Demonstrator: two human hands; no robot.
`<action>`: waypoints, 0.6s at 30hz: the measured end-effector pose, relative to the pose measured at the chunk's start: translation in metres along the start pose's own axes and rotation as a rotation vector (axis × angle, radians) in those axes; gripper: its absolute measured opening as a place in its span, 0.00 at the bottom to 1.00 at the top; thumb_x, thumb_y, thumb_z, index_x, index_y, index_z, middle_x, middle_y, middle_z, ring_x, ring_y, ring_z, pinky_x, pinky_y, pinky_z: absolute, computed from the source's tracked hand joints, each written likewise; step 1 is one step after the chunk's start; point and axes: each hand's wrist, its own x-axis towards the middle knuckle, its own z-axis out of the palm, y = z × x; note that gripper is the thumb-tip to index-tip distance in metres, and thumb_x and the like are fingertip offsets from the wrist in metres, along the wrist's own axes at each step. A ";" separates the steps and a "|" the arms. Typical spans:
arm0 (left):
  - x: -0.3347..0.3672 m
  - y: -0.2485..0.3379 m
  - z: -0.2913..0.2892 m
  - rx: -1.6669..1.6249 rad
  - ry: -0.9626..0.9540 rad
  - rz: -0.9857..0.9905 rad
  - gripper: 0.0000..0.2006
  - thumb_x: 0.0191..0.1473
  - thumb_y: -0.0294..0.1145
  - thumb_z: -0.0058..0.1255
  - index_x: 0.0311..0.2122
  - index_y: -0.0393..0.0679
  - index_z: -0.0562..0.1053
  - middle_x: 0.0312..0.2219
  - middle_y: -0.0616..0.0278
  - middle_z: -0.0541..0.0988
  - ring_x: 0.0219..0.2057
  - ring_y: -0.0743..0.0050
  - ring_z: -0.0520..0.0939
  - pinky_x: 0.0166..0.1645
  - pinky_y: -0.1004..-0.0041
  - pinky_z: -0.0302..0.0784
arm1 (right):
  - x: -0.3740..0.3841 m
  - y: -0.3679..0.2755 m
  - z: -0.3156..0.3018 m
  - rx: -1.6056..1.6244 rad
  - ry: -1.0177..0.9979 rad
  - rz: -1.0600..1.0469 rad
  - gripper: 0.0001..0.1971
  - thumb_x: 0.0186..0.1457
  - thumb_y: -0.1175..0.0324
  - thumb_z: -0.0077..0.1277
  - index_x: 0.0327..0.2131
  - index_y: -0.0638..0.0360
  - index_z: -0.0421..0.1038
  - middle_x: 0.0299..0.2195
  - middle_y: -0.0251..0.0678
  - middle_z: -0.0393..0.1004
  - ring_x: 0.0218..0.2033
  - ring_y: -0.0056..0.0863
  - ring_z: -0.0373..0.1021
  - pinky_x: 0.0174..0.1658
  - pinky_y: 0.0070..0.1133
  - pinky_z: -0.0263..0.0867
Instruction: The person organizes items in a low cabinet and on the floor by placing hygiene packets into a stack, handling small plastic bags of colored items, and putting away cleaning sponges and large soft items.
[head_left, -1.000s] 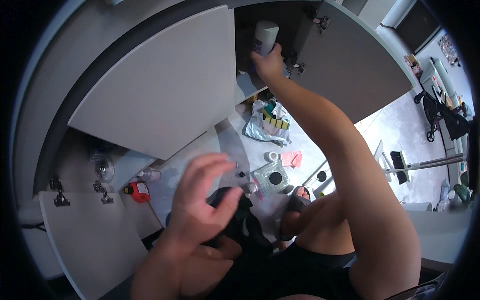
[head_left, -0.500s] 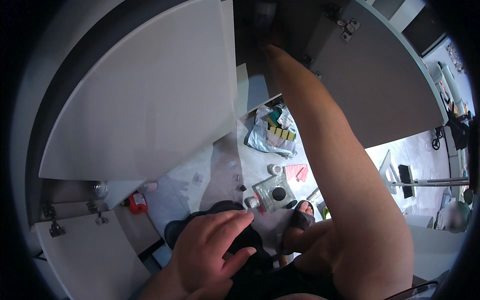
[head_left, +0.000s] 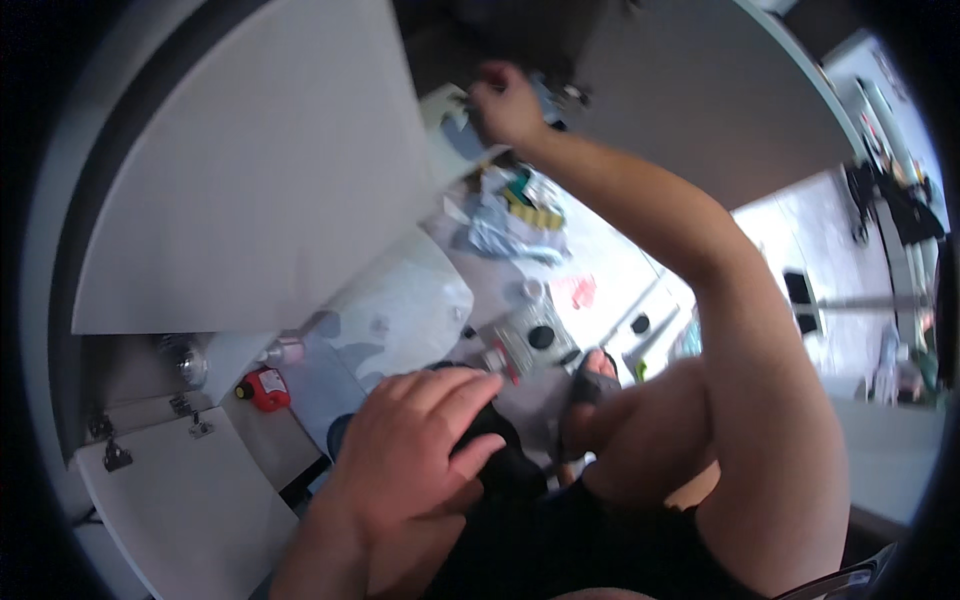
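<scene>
right hand (head_left: 507,100): up high in the dark open cupboard (head_left: 520,30), fingers curled shut on something. Looks like the edge of a pale sheet or packet (head_left: 452,125) with darker patches, but hard to call for sure.
left hand (head_left: 415,450): down low, palm flat on dark cloth (head_left: 500,470) over the lap, fingers spread and loose, gripping nothing.
where the sheet is: at the cupboard's lower lip, just beside the edge of the open white door (head_left: 250,180), sticking out below the knuckles.
look of it: thin, flat, light grey-white, blotchy print, a bit floppy probably. Too blurred for more.
doing it well: probably best to pinch closer to the middle so it doesn't fold or tear, draw it straight out, stay clear of the door edge.
balance: long overhead stretch, so keeping that lower palm planted seems smart.
below: cluttered floor (head_left: 620,260), crinkly bags (head_left: 510,215), small red bottle (head_left: 265,388). Worth not dropping anything onto that lot.
</scene>
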 end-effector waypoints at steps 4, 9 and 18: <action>-0.001 0.023 0.018 -0.019 -0.100 0.073 0.25 0.50 0.37 0.65 0.53 0.44 0.76 0.51 0.53 0.79 0.52 0.48 0.78 0.57 0.58 0.74 | -0.130 -0.003 -0.214 -0.211 -1.161 0.129 0.15 0.59 0.59 0.55 0.46 0.55 0.79 0.36 0.37 0.83 0.37 0.28 0.79 0.46 0.28 0.73; -0.017 0.041 0.051 -0.174 -0.225 0.094 0.24 0.49 0.30 0.65 0.53 0.42 0.75 0.50 0.50 0.79 0.51 0.48 0.79 0.57 0.61 0.74 | -0.321 0.064 -0.403 -0.384 -0.351 0.639 0.17 0.58 0.58 0.57 0.46 0.58 0.78 0.38 0.36 0.81 0.37 0.27 0.78 0.45 0.26 0.72; -0.023 0.014 0.145 -0.721 -0.380 -0.492 0.17 0.62 0.24 0.55 0.55 0.39 0.73 0.45 0.61 0.79 0.42 0.76 0.79 0.50 0.74 0.77 | -0.524 0.096 -0.494 -0.140 0.318 1.067 0.10 0.58 0.64 0.57 0.38 0.60 0.77 0.29 0.29 0.77 0.29 0.20 0.72 0.37 0.21 0.71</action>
